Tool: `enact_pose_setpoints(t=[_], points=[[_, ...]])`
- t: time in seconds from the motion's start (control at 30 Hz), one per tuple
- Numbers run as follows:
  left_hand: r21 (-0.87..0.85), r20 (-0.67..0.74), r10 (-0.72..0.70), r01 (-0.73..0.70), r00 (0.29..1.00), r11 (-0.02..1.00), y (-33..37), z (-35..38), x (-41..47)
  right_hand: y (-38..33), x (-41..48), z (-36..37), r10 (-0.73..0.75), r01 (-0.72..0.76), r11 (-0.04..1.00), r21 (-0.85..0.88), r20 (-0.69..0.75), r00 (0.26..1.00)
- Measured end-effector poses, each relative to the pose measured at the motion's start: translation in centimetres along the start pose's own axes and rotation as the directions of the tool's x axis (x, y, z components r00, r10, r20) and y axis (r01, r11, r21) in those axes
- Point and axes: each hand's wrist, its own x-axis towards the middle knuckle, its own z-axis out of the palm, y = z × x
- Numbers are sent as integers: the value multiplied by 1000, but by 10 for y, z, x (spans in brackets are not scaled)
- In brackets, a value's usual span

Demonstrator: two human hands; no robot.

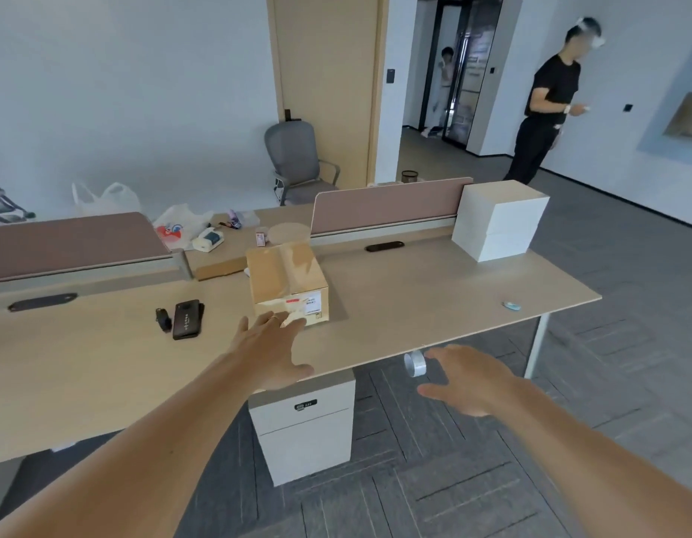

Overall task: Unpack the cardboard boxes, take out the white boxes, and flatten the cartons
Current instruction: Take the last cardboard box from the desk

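A taped brown cardboard box [286,283] with a shipping label stands closed in the middle of the wooden desk [433,304]. My left hand [272,349] stretches over the desk with straight fingers, its fingertips at the box's near bottom edge. My right hand [470,378] hovers open past the desk's front edge, right of a roll of clear tape [415,363], and holds nothing. A stack of white boxes [499,223] stands at the desk's far right end.
A black phone [186,318] and a small black item [163,319] lie left of the box. A small blue object [511,305] lies near the right edge. A white drawer cabinet [303,429] stands under the desk. Brown partitions [387,205] back the desk; a person [546,106] stands far right.
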Motion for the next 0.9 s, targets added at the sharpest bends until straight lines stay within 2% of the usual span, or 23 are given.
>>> enact_pose_setpoints(t=[0.27, 0.63, 0.77, 0.9], points=[[-46, -3, -93, 92, 996, 995, -4, -46, 157, 47, 158, -77, -71, 71, 997, 1, -5, 997], [-89, 78, -128, 135, 989, 987, -44, -41, 369, 71, 374, -143, -81, 81, 995, -60, 6, 997], [-96, 45, -191, 194, 981, 976, -75, -54, 424, 63, 447, -171, -125, 126, 988, -87, 20, 992], [-124, 67, -284, 291, 956, 949, -103, -46, 454, 43, 532, -187, -264, 269, 953, -138, 55, 963]])
